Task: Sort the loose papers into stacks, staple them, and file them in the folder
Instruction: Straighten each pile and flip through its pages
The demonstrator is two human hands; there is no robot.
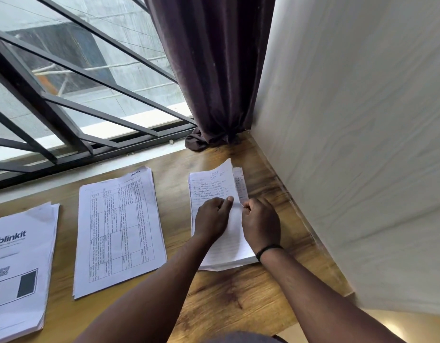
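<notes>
At the table's point(226, 300) left edge, a stack point(21, 263) headed "blinkit"; mid-table, a printed-table stack point(120, 229). By the right edge, the handwritten lined stack point(211, 184): left hand point(211, 219) presses it, fingers bent, while right hand point(261, 224) pinches the top sheet's edge.

Worktop point(214, 305): brown wood grain
Curtain point(214, 70): dark purple
Grille point(73, 112): black
Wall point(362, 144): off-white
Lined sheet point(214, 186): white, blue handwriting
Table sheet point(120, 231): white, black grid
Blinkit sheet point(18, 263): white, black blocks
Wristband point(268, 250): black
</notes>
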